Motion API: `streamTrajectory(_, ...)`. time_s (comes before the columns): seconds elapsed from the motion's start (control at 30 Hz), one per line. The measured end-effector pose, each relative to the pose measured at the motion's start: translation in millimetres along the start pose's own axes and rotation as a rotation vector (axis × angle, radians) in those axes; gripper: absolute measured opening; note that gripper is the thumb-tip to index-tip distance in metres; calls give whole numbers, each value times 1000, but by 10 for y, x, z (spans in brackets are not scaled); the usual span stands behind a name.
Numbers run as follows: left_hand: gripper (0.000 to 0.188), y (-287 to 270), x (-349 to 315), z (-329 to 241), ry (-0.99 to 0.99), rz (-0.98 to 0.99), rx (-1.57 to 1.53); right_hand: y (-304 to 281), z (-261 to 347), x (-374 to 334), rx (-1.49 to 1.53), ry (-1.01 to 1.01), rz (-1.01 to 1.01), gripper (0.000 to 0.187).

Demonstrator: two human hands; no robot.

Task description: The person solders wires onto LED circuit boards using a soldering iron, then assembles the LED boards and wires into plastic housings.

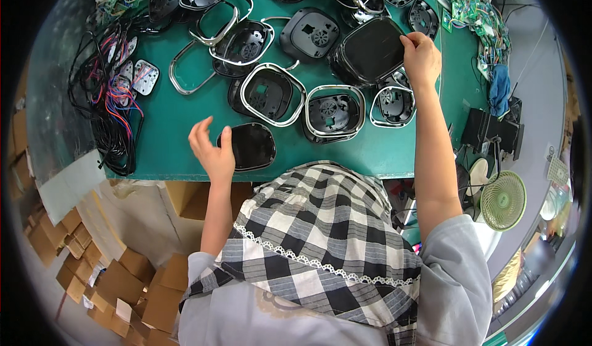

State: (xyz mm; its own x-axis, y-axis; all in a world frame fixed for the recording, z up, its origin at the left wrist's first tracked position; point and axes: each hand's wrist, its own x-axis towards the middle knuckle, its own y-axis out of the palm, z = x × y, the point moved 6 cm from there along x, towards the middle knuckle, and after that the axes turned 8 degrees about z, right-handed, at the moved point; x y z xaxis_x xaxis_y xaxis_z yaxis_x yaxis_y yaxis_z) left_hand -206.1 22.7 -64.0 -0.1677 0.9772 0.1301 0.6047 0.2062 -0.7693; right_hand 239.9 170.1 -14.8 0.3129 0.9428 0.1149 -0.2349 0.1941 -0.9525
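My right hand (423,61) pinches the right corner of a glossy black rounded-square panel (374,51), on top of what looks like a stack of similar black parts. My left hand (213,152) is near the table's front edge, fingers spread apart. Its thumb overlaps the left side of another dark rounded panel (251,147) lying flat; whether it touches is unclear. Between the hands sit black plastic housings with silver rims, one with its rim tilted (273,94) and another beside it (334,113). A smaller rimmed housing (393,106) lies below my right hand.
The green table (166,152) holds more housings and a loose silver frame (188,74). Black cables with red and blue wires (117,124) are heaped at left. Circuit boards (472,13) pile along the far right. A green fan (502,201) stands right; cardboard boxes (126,278) lie lower left.
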Motion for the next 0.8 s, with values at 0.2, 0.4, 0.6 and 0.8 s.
streamTrajectory(0.2,30,797,827,-1125,237,438,-360,147,-135,-149,339,92,-58,32)
streamTrajectory(0.4,48,1712,1136,-1744,56,765,-333,483,-305,-449,750,251,131,59)
streamTrajectory(0.6,65,1812,554,-2007,192,1063,-356,244,11,154,657,-58,355,26)
streamTrajectory(0.8,37,1320,1416,-2112,304,307,-334,3,443,38,301,-219,114,20)
